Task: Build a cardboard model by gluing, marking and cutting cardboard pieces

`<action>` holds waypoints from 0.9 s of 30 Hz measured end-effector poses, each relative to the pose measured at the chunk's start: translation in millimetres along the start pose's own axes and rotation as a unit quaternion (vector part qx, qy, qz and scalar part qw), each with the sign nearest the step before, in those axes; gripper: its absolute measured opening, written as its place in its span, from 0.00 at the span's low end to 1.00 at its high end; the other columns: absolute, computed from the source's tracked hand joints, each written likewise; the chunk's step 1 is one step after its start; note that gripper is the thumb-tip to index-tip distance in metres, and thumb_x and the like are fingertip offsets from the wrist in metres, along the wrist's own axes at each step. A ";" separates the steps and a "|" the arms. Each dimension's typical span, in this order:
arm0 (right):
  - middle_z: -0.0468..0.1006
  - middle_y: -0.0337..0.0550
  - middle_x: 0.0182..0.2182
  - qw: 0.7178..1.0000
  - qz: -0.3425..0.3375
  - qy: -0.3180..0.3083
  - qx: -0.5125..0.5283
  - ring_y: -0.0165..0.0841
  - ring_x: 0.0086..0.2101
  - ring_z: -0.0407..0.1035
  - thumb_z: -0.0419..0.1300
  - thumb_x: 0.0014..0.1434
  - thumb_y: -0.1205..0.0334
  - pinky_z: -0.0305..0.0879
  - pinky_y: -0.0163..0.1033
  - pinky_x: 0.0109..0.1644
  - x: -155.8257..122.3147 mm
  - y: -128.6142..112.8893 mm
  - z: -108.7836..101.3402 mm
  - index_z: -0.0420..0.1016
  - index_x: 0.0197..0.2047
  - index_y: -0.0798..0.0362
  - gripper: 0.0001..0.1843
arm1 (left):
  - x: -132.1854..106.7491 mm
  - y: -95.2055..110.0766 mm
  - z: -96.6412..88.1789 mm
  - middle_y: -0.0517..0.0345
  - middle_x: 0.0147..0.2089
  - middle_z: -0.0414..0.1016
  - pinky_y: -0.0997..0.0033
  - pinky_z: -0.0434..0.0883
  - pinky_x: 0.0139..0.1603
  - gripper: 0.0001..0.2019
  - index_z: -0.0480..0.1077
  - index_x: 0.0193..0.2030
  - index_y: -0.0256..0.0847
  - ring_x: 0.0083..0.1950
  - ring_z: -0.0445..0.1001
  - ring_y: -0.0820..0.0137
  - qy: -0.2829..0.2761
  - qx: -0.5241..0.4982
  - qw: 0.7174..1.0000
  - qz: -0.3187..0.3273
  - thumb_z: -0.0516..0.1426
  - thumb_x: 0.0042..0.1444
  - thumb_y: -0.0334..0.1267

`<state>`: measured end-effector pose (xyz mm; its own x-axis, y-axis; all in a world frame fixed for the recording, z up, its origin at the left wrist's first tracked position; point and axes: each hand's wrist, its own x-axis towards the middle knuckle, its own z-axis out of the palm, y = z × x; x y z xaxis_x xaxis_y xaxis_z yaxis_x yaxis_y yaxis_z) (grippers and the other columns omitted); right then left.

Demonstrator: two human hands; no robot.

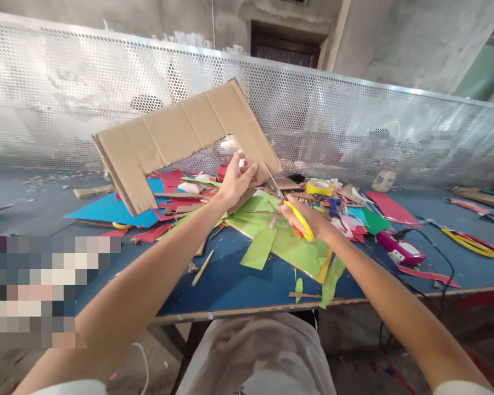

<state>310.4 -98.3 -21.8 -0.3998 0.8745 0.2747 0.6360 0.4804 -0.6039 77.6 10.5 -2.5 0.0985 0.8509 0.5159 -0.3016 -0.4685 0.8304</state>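
Note:
My left hand (239,178) grips a U-shaped piece of corrugated cardboard (181,125) by its right leg, holding it tilted above the table. A rectangular opening is cut into its lower side, with a ragged edge. In my right hand (302,216) is a pair of scissors (298,215) with yellow and orange handles. The blades point up and left, their tips at the lower end of the cardboard's right leg. Whether the blades bite into it, I cannot tell. Beneath both hands lie sheets of green paper (259,247).
Blue paper (111,209), red scraps, yellow tape (319,187) and a blue glue gun (333,205) crowd the table. To the right lie a purple power strip (401,249) with a cable and yellow-red pliers (469,241). A perforated metal panel (354,120) stands behind.

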 end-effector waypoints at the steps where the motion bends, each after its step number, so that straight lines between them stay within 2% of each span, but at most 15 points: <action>1: 0.66 0.32 0.24 1.000 0.000 0.001 -0.001 0.34 0.23 0.67 0.47 0.76 0.21 0.56 0.39 0.27 0.8 1.2 0.1 0.64 0.50 0.47 0.35 | -0.3 0.2 -0.1 0.51 0.49 0.86 0.39 0.88 0.60 0.21 0.67 0.61 0.45 0.58 0.89 0.50 0.000 0.000 1.000 0.000 0.68 0.65 0.37; 7: 0.66 0.33 0.23 0.999 -0.010 0.021 -0.034 0.35 0.23 0.66 0.44 0.77 0.22 0.57 0.40 0.29 3.9 3.1 1.7 0.59 0.43 0.45 0.33 | -1.4 0.5 0.8 0.51 0.48 0.85 0.40 0.88 0.59 0.21 0.66 0.59 0.45 0.57 0.89 0.50 0.002 0.003 1.000 0.005 0.68 0.64 0.37; 13: 0.72 0.37 0.24 0.996 0.015 0.055 -0.062 0.34 0.21 0.68 0.43 0.82 0.31 0.58 0.39 0.28 2.6 -3.5 7.3 0.63 0.43 0.46 0.28 | -1.8 0.3 1.1 0.52 0.47 0.85 0.39 0.88 0.60 0.20 0.67 0.58 0.45 0.57 0.89 0.51 -0.003 0.001 1.000 -0.001 0.68 0.64 0.37; 21: 0.78 0.44 0.30 0.990 -0.005 0.101 -0.102 0.41 0.35 0.77 0.43 0.82 0.33 0.70 0.43 0.43 8.7 -0.4 15.0 0.63 0.38 0.46 0.29 | -2.5 1.1 0.4 0.49 0.49 0.86 0.39 0.88 0.61 0.21 0.68 0.58 0.43 0.56 0.89 0.51 -0.007 -0.002 1.000 -0.002 0.69 0.63 0.39; 27: 0.80 0.48 0.34 0.991 -0.019 0.096 -0.094 0.42 0.36 0.77 0.42 0.80 0.29 0.69 0.44 0.42 10.4 4.4 12.3 0.68 0.42 0.47 0.32 | -3.9 5.3 0.6 0.49 0.49 0.86 0.40 0.88 0.60 0.20 0.69 0.58 0.43 0.56 0.90 0.50 -0.007 0.004 1.000 -0.008 0.69 0.63 0.36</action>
<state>300.9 -88.0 -30.8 -0.3045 0.8430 0.4434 0.7416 0.5020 -0.4450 76.2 4.6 0.1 0.1161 0.8552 0.5051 -0.2917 -0.4567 0.8404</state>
